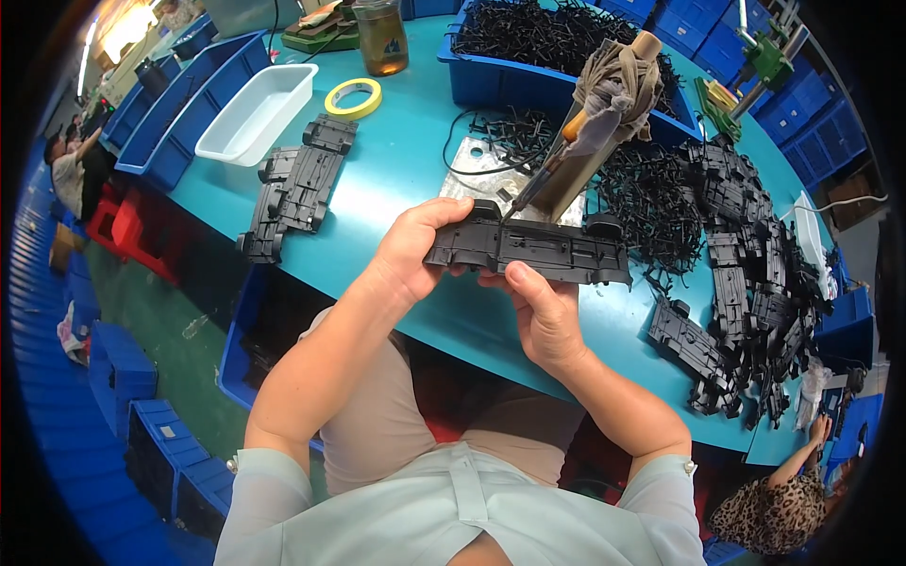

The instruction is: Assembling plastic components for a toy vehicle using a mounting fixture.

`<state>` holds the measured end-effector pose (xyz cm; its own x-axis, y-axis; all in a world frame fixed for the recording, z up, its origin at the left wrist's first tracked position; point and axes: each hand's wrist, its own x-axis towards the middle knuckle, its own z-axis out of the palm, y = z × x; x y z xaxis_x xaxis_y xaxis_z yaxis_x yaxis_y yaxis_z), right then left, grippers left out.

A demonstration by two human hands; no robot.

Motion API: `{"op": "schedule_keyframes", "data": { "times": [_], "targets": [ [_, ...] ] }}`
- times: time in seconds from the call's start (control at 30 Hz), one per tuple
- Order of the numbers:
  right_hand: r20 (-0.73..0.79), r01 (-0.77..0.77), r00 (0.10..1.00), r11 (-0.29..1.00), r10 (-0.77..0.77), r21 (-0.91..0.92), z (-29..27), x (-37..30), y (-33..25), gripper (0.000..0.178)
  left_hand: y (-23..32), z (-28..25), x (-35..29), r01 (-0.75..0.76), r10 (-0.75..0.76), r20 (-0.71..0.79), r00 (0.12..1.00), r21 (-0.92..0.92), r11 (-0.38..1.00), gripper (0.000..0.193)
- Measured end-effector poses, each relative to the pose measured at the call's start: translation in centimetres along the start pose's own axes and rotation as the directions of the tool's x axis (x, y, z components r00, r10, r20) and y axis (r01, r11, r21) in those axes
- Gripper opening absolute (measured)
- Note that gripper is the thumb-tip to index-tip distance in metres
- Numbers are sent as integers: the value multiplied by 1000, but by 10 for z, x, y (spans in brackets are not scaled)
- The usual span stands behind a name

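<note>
A long black plastic car chassis [557, 249] is held level between my hands above the table's near edge. My left hand [408, 250] is closed round its left end, thumb along the top edge. My right hand [545, 316] grips the lower edge near the middle, thumb in front and fingers mostly hidden behind. The tip of a soldering iron [540, 179] points down at the chassis's upper edge; I cannot tell whether it touches. The iron is tied to a post wrapped in grey rag [618, 90], beside a metal plate [461, 189].
More black chassis [307, 179] lie at left, near a white tray [209, 141] and yellow tape roll [333, 100]. A chassis pile [746, 274] covers the right. Small black parts [651, 203] lie behind the post, before a blue bin [472, 83]. A drink cup [382, 42] stands behind.
</note>
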<state>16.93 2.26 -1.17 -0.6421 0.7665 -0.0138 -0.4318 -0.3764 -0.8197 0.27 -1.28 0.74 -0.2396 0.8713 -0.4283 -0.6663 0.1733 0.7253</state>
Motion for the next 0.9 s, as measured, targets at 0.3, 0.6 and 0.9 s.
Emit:
{"op": "schedule_keyframes", "data": {
  "times": [0.3, 0.6, 0.9],
  "targets": [
    [8, -8, 1000, 1000, 8, 2, -1, 1, -1, 32, 3, -3, 2, 0, -1, 43, 999, 33, 999, 19],
    [109, -40, 993, 997, 34, 59, -18, 3, 11, 36, 2, -10, 9, -60, 55, 58, 997, 89, 994, 19],
    [-10, -82, 997, 995, 82, 52, -12, 3, 4, 31, 3, -18, 16, -88, 81, 59, 995, 123, 989, 19]
  ]
}}
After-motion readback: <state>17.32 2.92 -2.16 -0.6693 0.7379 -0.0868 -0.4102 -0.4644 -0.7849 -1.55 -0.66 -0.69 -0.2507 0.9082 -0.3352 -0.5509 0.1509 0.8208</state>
